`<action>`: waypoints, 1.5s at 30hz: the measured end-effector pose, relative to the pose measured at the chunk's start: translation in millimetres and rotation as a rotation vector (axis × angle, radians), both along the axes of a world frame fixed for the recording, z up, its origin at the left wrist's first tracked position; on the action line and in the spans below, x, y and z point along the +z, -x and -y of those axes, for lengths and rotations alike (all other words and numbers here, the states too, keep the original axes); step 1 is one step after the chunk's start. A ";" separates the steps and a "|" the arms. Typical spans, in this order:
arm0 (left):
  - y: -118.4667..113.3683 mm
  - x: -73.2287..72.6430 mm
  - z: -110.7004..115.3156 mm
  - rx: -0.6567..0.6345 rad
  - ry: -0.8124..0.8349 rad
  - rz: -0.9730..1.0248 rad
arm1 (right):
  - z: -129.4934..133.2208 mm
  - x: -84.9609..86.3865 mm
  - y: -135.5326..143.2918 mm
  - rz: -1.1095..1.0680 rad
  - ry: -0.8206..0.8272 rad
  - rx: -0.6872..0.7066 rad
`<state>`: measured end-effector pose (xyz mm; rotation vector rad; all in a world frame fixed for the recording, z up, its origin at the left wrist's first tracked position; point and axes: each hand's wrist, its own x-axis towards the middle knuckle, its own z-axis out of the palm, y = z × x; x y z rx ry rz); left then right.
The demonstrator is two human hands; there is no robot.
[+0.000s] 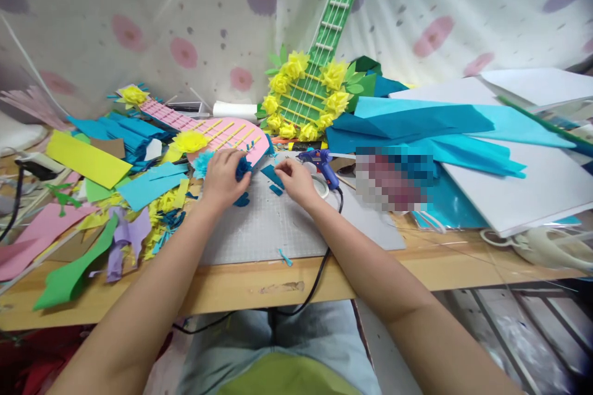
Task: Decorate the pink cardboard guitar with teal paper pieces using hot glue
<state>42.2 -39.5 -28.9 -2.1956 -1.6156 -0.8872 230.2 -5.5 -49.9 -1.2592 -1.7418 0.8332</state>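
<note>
My left hand (225, 176) curls around a dark blue crepe paper flower (243, 166), partly covered by the fingers, over the grey cutting mat (259, 237). A light blue paper flower (201, 164) shows beside the back of that hand, on the pink paper guitar (231, 129) with yellow strings. My right hand (295, 180) is closed in a pinch. Its fingertips meet the edge of a dark blue paper strip (269, 174); whether they grip it I cannot tell. A smaller blue scrap (277, 190) lies just below. The blue glue gun (322, 166) is right behind my right hand.
A green paper guitar (319, 68) ringed with yellow flowers leans at the back. Coloured paper scraps (88, 160) crowd the left. Blue paper sheets (417, 126) and white boards (528, 191) lie right. The glue gun's black cord (319, 274) hangs over the table's front edge (278, 287).
</note>
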 end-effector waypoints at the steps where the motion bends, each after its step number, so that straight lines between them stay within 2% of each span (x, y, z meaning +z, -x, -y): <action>1: -3.3 2.1 -6.9 -0.039 0.048 -0.082 | -0.1 -1.9 0.4 -0.020 0.011 -0.016; 6: -12.8 0.7 -33.4 -0.116 0.175 -0.334 | 1.1 -5.0 1.1 -0.071 0.042 -0.038; 11: -2.0 0.4 -34.4 -0.102 0.162 -0.386 | -0.7 -4.9 0.7 -0.078 0.046 -0.077; 16: 14.0 -2.0 -22.9 -0.085 0.053 -0.313 | -10.2 5.1 6.6 -0.087 0.096 -0.078; 21: 21.5 -16.1 -16.8 -0.095 -0.051 -0.185 | -28.9 20.5 26.8 0.049 0.106 -0.010; 25: 23.0 -24.2 -14.3 -0.103 -0.111 -0.127 | -38.7 25.1 43.8 0.133 0.091 0.017; 33: 26.5 -26.8 -11.7 -0.104 -0.159 -0.109 | -33.6 15.7 53.4 0.193 0.016 -0.004; 45: 26.5 -24.8 -9.5 -0.085 -0.056 -0.057 | -38.1 6.4 64.1 0.139 0.042 0.050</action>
